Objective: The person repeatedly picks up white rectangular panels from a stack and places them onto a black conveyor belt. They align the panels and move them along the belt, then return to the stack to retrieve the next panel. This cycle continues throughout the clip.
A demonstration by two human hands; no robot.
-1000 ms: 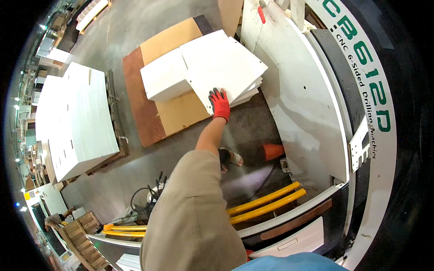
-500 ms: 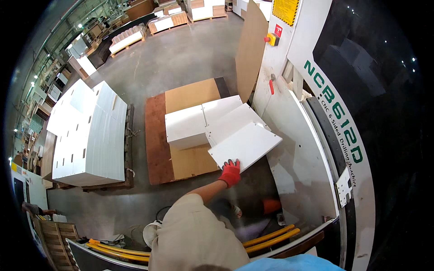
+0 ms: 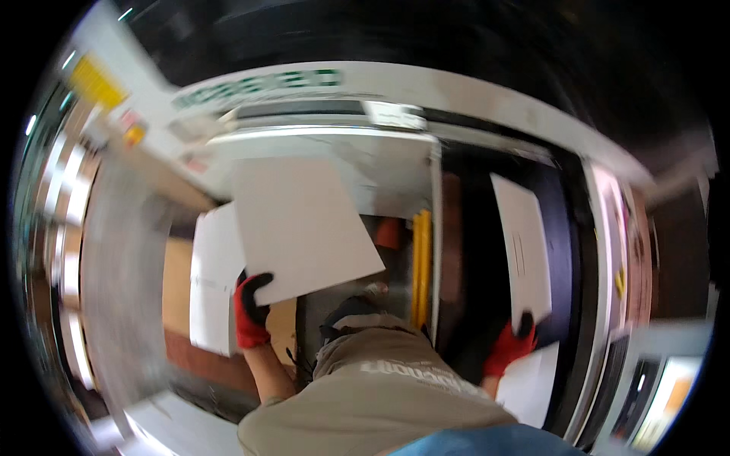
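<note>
My left hand, in a red glove with dark fingertips, is closed on the near left corner of a white panel. That panel is tilted and overlaps a stack of white panels on the left. Over on the right, my right hand, in a matching glove, grips the near end of a narrower white panel with a slot-like mark, over the dark machine bed. Beside my right wrist lies another white panel. Motion blurs both hands somewhat.
The white machine frame curves across ahead, with a dark cover above it. Yellow bars stand between me and the bed. Tan board lies under the stack. More white panels sit at lower left.
The view has swung right toward the machine. The white panel under one gloved hand on the stack is now held up in my left hand. My right hand and its panel have come into view.
</note>
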